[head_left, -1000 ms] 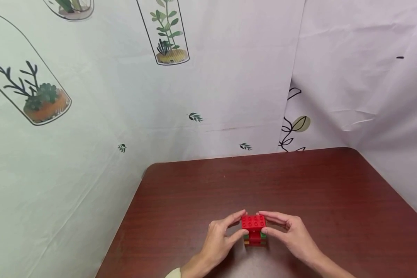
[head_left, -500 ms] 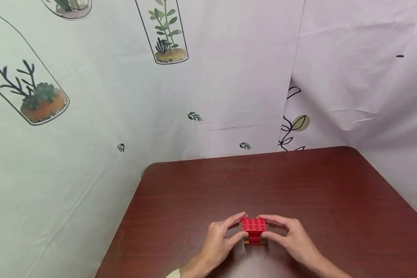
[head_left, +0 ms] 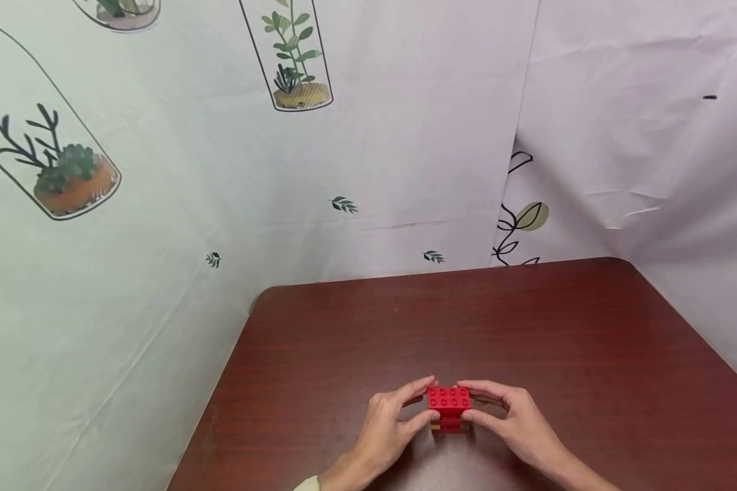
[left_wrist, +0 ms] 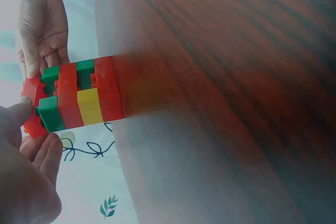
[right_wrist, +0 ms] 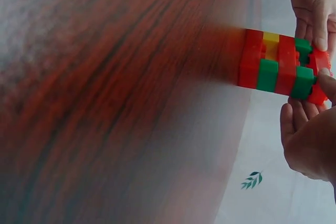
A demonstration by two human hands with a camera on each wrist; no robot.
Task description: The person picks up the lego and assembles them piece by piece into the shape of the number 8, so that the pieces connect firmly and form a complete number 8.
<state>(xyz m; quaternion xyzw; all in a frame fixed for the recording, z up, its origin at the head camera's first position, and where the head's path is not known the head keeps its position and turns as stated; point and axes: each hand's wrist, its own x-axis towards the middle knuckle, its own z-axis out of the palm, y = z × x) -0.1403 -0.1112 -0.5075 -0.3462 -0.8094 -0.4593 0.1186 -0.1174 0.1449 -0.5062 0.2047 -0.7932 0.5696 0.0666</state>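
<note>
A small tower of toy building bricks stands on the table at the front in the head view. Its top is a red brick [head_left: 448, 397] with studs. My left hand [head_left: 381, 429] pinches that brick's left end between thumb and fingers, and my right hand [head_left: 518, 419] pinches the right end. Beneath it, in the left wrist view, come green bricks [left_wrist: 51, 115], a middle red brick [left_wrist: 70, 98], a yellow brick [left_wrist: 89, 106] and a red bottom brick [left_wrist: 109, 88]. A second-layer green brick [right_wrist: 268, 75] shows in the right wrist view. Studs peek out under the top brick.
The dark red-brown wooden table [head_left: 344, 348] has rounded far corners. Behind it and along both sides hangs a pale cloth backdrop [head_left: 405, 150] printed with plants and leaves.
The top red brick has come down a little, hands with it, and less of the green layer shows beneath. Over the last half second almost nothing has moved.
</note>
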